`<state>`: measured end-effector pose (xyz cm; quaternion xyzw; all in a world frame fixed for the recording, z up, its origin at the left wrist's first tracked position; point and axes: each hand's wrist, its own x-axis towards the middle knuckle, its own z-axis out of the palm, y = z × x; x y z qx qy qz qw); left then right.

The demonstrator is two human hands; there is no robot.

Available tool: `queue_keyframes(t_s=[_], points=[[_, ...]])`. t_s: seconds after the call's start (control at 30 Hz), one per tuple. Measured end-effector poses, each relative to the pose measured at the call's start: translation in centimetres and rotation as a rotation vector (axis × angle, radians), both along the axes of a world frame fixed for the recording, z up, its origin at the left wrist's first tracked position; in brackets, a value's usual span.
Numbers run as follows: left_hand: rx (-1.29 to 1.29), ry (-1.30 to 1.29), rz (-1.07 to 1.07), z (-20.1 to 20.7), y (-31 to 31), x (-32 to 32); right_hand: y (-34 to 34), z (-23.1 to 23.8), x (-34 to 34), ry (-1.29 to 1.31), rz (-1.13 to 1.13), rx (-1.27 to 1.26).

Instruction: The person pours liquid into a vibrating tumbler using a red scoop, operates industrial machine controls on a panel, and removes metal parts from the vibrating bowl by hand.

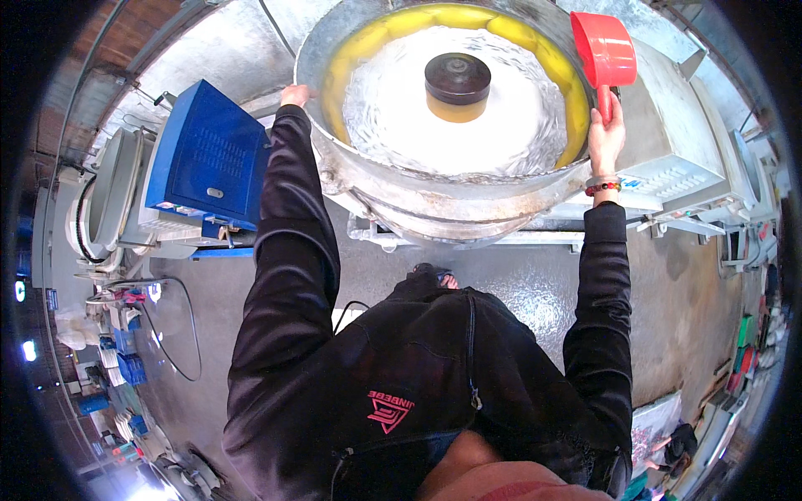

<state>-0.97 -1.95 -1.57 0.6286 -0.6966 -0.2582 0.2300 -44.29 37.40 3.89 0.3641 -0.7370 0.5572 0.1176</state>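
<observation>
In front of me stands a large round metal tub [468,196] with a yellow inner lining [359,54]. White material [393,117], streaked as if in motion, fills it around a central post with a black cap [457,75]. My left hand [296,95] grips the tub's left rim, its fingertips partly hidden. At the right rim, my right hand [607,140] is closed around the handle of a red plastic scoop [614,52]. The scoop is held upright, its bowl above the hand and beside the rim. I cannot see inside the scoop's bowl fully.
A blue metal cabinet [213,150] stands close to my left arm, with another round machine [113,200] beyond it. On the right is a pale metal housing [668,134]. A hose [199,334] loops over the wet floor [535,309]. Another person [681,442] is at the lower right.
</observation>
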Motion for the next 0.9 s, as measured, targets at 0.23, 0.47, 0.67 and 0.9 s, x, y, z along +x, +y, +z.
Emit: queue_keyframes(t_s=[0.23, 0.47, 0.67, 0.9], points=[[0.049, 0.104, 0.035, 0.7, -0.7, 3.2, -1.0, -0.2, 0.5, 0.007, 0.062, -0.059], [0.084, 0.172, 0.031, 0.1, -0.8, 1.6, -0.3, 0.3, 0.7, -0.011, 0.01, -0.017], [0.059, 0.249, 0.045, -2.2, -5.0, 5.1, -1.1, 0.1, 1.2, -0.026, 0.094, -0.101], [0.19, 0.2, 0.033, -1.2, -2.2, 1.1, -0.3, -0.6, -0.4, -0.012, 0.027, -0.035]])
